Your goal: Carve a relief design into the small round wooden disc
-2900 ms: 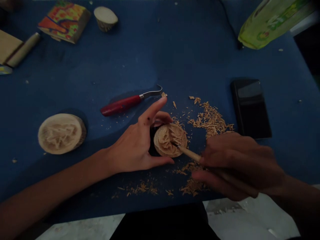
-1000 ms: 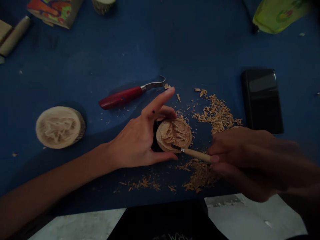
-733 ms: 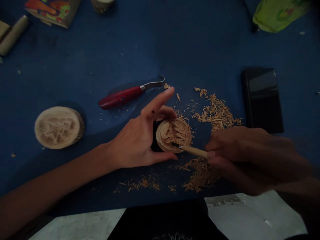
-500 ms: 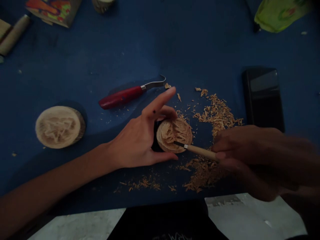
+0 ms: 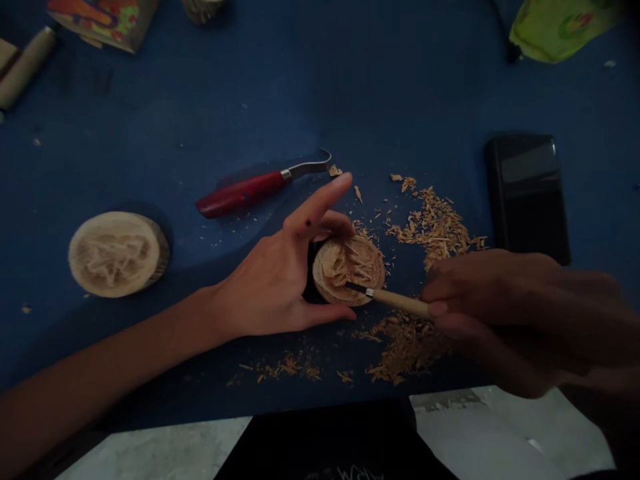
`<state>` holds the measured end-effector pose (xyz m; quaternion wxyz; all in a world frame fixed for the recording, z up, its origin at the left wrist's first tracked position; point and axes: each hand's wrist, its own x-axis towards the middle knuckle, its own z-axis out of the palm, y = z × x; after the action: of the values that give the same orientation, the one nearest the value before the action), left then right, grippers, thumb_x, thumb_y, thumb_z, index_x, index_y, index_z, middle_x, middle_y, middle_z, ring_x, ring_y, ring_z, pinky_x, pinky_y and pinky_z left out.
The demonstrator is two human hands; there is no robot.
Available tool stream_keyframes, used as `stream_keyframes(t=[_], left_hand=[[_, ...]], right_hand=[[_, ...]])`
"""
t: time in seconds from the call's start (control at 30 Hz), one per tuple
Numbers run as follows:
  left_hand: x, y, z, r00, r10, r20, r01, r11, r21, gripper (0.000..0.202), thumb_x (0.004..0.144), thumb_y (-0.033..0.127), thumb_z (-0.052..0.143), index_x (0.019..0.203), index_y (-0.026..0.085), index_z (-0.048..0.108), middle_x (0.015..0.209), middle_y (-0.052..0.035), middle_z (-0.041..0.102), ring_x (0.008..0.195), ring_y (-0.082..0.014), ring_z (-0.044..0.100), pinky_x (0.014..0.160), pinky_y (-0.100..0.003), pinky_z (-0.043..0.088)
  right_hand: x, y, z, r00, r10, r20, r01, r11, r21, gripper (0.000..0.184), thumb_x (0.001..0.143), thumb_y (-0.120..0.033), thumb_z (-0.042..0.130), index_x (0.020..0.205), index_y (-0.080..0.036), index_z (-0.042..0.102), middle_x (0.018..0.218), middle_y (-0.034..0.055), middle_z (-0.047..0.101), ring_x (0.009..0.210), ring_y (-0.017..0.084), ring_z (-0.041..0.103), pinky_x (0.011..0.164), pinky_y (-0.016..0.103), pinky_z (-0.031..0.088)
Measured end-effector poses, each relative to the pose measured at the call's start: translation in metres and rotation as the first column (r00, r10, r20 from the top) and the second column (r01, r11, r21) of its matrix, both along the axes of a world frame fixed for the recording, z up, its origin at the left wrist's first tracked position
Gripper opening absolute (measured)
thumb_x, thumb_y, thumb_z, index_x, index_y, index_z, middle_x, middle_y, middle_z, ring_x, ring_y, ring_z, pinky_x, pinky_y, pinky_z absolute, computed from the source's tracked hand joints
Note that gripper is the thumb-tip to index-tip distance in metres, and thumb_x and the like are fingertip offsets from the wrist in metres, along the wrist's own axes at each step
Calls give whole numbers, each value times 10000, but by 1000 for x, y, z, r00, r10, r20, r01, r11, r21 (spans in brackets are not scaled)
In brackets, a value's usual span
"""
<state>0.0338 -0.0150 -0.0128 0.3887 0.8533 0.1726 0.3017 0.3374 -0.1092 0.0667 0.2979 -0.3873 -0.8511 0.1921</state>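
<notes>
A small round wood slice [image 5: 350, 267] with a roughly carved top lies on the blue table [image 5: 350, 100]. My left hand [image 5: 280, 273] grips its left side between thumb and bent fingers, with the index finger stretched out above it. My right hand [image 5: 505, 313] is closed on a thin carving tool with a pale wooden handle [image 5: 397, 301]. The tool's dark metal tip rests on the slice's lower right part.
Wood shavings [image 5: 430, 227] lie right of and below the slice. A red-handled hook knife [image 5: 255, 188] lies just beyond my left hand. A larger carved wood slice [image 5: 117, 253] sits at left, a black phone [image 5: 527, 197] at right. A colourful box [image 5: 105, 17] and a green bag [image 5: 555, 27] lie at the far edge.
My right hand has worked the tool back and forth in short strokes over the slice's lower right; the left hand and the slice have stayed put.
</notes>
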Motion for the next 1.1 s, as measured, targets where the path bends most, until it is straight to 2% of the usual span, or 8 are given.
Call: stream_keyframes(t=[0.17, 0.37, 0.53, 0.63, 0.77, 0.97, 1.03, 1.1], left_hand=[[1, -1, 0, 999, 9, 34, -9, 1000, -3, 1283, 1052, 408, 965, 1990, 439, 91, 1612, -148, 705, 1407, -369, 857, 1166, -579, 823], [-2, 1, 0, 999, -8, 37, 6, 999, 44, 1396, 1026, 475, 1056, 1999, 370, 60, 1634, -175, 675, 1378, -342, 852, 1141, -582, 814], [-3, 1, 3, 1000, -16, -15, 18, 996, 91, 1425, 1046, 333, 1041, 1995, 296, -22, 1595, -177, 685, 1396, -308, 836, 1188, -590, 790], [-2, 1, 2, 1000, -5, 2, 4, 996, 87, 1375, 1073, 406, 1010, 1997, 316, -5, 1580, -169, 699, 1388, -319, 840, 1165, -582, 802], [0, 0, 0, 1000, 7, 28, -8, 999, 44, 1272, 1101, 497, 962, 2000, 409, 67, 1559, -136, 720, 1371, -338, 854, 1121, -574, 824], [1, -3, 2, 1000, -3, 30, 1, 998, 58, 1367, 1050, 284, 1022, 1999, 277, 39, 1579, -190, 694, 1386, -350, 851, 1170, -619, 796], [1, -3, 2, 1000, -9, 17, 8, 998, 56, 1377, 1042, 278, 1029, 1987, 255, 28, 1582, -200, 688, 1379, -349, 851, 1161, -616, 798], [0, -2, 2, 1000, -10, 6, 9, 998, 56, 1342, 1075, 337, 998, 1981, 272, 11, 1583, -191, 692, 1387, -348, 849, 1166, -613, 798]], right_hand=[[-3, 2, -4, 999, 17, -45, -18, 999, -28, 274, 1182, -71, 722, 1038, -265, 593, 808, -43, 777, 651, 102, 783, 617, 225, 652], [-3, 1, -5, 999, -32, -23, 31, 999, -41, 256, 1214, -106, 721, 1048, -265, 608, 845, -38, 808, 682, 101, 799, 628, 222, 654], [2, 5, 0, 998, 56, -39, -58, 998, -33, 242, 1193, -45, 718, 1083, -251, 650, 818, -33, 816, 741, 88, 835, 710, 179, 692], [-1, 7, -3, 995, 52, -90, -56, 997, -45, 233, 1188, -76, 737, 1077, -256, 641, 817, -26, 800, 713, 103, 828, 695, 198, 703], [-6, 5, -6, 991, 42, -123, -46, 999, -26, 255, 1185, -86, 743, 1042, -250, 611, 793, -40, 768, 667, 93, 797, 638, 188, 646], [-6, -1, -1, 998, -63, 5, 63, 996, -64, 286, 1221, -111, 708, 1033, -271, 564, 819, -56, 800, 653, 67, 759, 576, 187, 558], [-4, 1, -2, 999, -50, 6, 51, 996, -72, 291, 1222, -106, 702, 1028, -269, 558, 811, -60, 791, 650, 55, 750, 562, 177, 530], [-3, 3, -4, 1000, 2, -22, -4, 998, -64, 278, 1216, -98, 704, 1034, -263, 574, 814, -56, 792, 672, 58, 774, 591, 164, 567]])
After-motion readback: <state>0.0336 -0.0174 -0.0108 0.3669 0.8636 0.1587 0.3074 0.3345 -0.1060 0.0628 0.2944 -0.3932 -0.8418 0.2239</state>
